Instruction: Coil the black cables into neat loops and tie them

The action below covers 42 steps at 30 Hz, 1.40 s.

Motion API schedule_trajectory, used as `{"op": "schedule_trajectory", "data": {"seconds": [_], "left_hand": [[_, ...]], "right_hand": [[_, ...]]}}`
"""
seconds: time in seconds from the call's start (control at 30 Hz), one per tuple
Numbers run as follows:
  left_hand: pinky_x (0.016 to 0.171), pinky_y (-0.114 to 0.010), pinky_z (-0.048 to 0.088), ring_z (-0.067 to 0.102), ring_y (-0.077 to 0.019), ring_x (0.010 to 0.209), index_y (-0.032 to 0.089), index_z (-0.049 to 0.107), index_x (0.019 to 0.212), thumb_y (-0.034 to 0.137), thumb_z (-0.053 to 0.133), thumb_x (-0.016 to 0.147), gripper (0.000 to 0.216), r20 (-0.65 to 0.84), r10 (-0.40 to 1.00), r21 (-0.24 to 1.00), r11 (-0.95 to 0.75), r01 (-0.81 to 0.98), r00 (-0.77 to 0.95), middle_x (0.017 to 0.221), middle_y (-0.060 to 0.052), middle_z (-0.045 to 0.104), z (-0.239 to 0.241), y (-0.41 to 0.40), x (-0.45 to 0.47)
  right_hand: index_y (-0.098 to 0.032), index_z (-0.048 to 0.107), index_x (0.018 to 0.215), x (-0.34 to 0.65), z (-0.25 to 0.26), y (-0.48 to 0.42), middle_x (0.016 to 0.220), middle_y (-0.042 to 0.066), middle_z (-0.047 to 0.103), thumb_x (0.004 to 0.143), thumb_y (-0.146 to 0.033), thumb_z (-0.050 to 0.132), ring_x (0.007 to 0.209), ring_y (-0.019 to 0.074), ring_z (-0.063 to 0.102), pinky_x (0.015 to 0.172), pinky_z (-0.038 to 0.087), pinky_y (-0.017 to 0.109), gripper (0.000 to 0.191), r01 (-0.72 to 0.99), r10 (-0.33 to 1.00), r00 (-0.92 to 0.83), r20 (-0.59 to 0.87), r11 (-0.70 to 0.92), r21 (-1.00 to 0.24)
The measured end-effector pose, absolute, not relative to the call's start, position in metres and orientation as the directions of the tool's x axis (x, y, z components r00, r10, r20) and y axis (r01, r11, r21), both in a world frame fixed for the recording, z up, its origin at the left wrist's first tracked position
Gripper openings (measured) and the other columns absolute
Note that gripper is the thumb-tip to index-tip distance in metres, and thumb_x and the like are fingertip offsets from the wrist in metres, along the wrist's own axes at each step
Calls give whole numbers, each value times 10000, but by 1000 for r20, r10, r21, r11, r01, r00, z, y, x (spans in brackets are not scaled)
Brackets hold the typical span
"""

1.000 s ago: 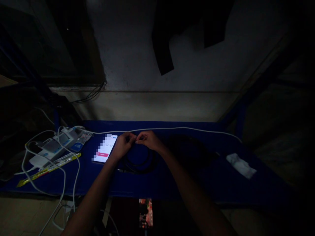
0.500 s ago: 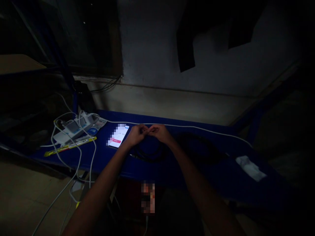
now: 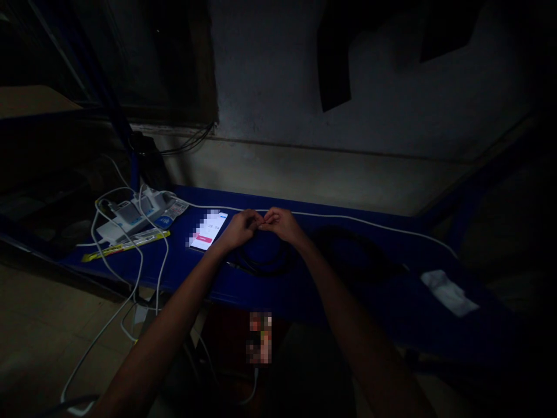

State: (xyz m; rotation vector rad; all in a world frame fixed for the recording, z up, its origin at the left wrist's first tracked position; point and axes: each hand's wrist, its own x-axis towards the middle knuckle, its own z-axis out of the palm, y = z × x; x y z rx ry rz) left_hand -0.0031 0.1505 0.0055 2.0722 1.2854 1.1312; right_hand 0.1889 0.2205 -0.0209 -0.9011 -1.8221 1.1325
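Note:
In the dim head view my left hand (image 3: 238, 229) and my right hand (image 3: 282, 223) meet above a blue table (image 3: 209, 281), fingertips pinched together. Whatever is between the fingers is too dark and small to make out. Just below the hands lies a coiled black cable (image 3: 267, 271); its upper part is hidden by them. A cable end with a light tip (image 3: 232, 265) points left from the coil. Left of my left hand lies a lit phone (image 3: 211, 231). A larger dark coil (image 3: 357, 255) rests to the right of my right forearm.
A white power strip (image 3: 124, 223) with tangled white cables and a yellow-edged packet (image 3: 126, 246) occupies the table's left end. One white cable (image 3: 361, 219) runs along the back edge. A crumpled white tissue (image 3: 449, 292) lies at right. Below the front edge, a blurred-out screen (image 3: 260, 338) has a cable plugged in.
The view has shifted slightly, so the table appears a little higher. Both hands stay together over the coil, with the fingers slightly rearranged.

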Motion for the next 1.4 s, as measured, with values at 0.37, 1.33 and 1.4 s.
{"op": "schedule_trajectory", "data": {"seconds": [0.37, 1.33, 1.4], "left_hand": [[783, -298, 516, 700, -185, 858, 183, 679, 1015, 172, 627, 935, 96, 423, 890, 785, -455, 421, 172, 949, -48, 752, -6, 159, -6], [676, -276, 486, 688, -186, 770, 155, 751, 922, 257, 641, 906, 151, 325, 934, 796, -354, 491, 145, 872, -64, 771, 7, 149, -1], [665, -275, 478, 685, -185, 758, 156, 751, 921, 246, 630, 907, 151, 324, 934, 785, -354, 508, 150, 859, -61, 770, 6, 151, -2]], "right_hand": [[-210, 697, 743, 187, -23, 221, 774, 18, 744, 650, -352, 916, 759, 196, 706, 771, 544, 339, 277, 87, 829, -490, 271, 356, -931], [-215, 705, 879, 186, -21, 217, 729, 1, 710, 677, -323, 878, 670, 172, 650, 622, 481, 282, 287, 212, 855, -437, 277, 398, -893], [-216, 713, 837, 187, -21, 217, 744, 13, 722, 700, -322, 868, 694, 179, 662, 636, 491, 288, 233, 234, 849, -446, 283, 416, -879]]}}
